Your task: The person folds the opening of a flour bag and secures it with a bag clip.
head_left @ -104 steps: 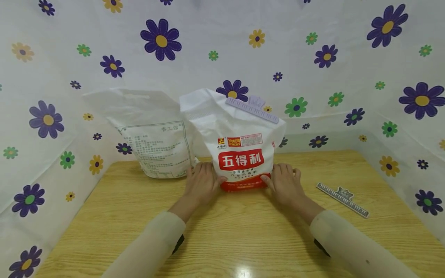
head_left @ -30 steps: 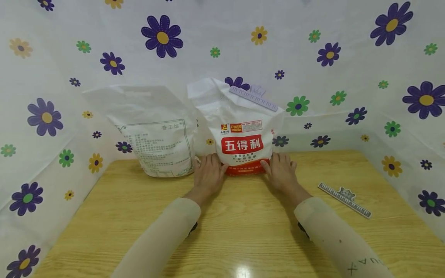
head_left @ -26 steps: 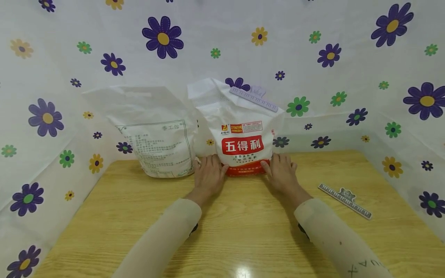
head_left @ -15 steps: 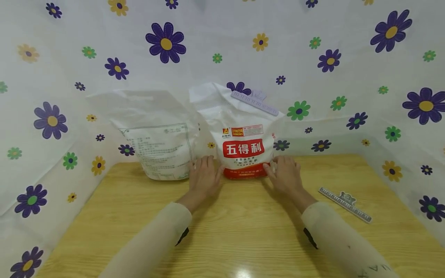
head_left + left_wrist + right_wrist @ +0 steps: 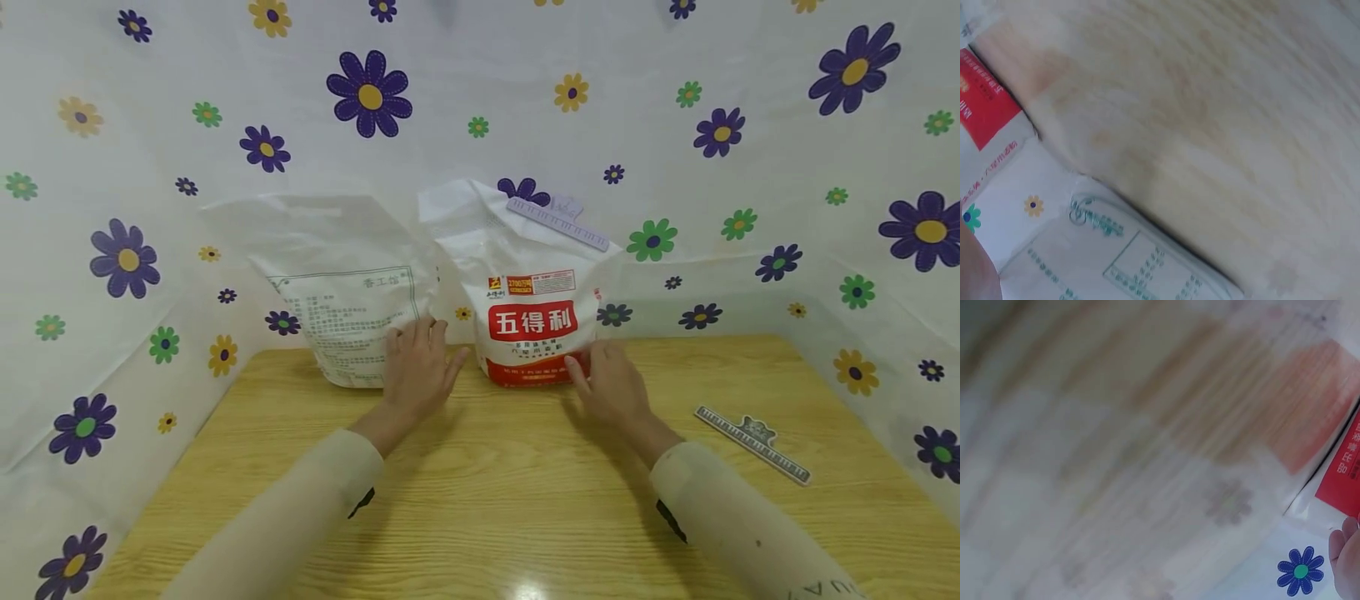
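A white flour bag with red print stands upright at the back of the table, its top folded and held by a lilac clip. My right hand is at the bag's lower right corner, thumb against the front and fingers along the side. In the right wrist view, fingertips show by the bag's red band. My left hand is off this bag, in front of the lower right part of a white bag with green print; contact there is unclear. Its thumb stands apart, and nothing is in its grasp.
A grey-and-white clip with a bear-shaped handle lies on the wooden table at the right. A white cloth with printed flowers hangs behind and on both sides, close behind the bags.
The red-printed bag has moved back toward the cloth between both hands. Then my left hand left it and shifted left to the green-printed bag; my right hand stays at the red-printed bag's corner.
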Demonstrator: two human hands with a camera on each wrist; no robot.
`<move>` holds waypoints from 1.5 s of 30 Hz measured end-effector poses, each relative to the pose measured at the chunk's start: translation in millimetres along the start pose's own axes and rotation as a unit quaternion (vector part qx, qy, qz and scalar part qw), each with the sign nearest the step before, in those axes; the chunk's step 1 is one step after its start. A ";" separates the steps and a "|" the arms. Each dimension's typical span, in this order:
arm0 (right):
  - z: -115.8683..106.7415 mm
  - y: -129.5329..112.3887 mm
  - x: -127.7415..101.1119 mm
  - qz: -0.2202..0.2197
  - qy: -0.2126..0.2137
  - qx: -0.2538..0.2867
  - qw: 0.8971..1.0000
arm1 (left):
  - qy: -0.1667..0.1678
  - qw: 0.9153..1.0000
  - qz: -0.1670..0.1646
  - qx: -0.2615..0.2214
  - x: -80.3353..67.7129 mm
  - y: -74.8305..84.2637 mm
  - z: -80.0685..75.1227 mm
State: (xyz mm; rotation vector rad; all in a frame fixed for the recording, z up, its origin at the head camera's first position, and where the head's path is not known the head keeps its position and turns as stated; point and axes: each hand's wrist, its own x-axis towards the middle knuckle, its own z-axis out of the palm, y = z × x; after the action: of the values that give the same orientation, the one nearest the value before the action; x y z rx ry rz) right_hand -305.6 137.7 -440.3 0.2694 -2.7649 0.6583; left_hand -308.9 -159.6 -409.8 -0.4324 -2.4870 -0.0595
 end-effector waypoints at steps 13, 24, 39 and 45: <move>4.0 -16.6 -5.1 -0.038 0.013 0.006 0.999 | 0.074 0.996 0.028 0.029 10.3 -25.9 -26.9; 11.0 -29.9 -6.2 -0.060 0.050 0.009 0.997 | 0.096 0.993 0.028 0.058 28.9 -53.1 -64.7; 19.7 -55.8 -8.1 -0.051 0.022 0.041 0.998 | 0.106 0.993 -0.031 0.050 63.1 -87.5 -122.8; 26.8 -68.9 -7.9 -0.055 0.023 0.055 0.997 | 0.095 0.992 -0.054 0.065 73.3 -102.7 -141.6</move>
State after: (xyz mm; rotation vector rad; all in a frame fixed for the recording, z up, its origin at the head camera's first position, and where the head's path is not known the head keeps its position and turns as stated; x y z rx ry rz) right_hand -287.5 65.7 -437.4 0.4219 -2.6514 0.7801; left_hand -318.1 -255.3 -246.3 -0.2256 -2.3091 0.0164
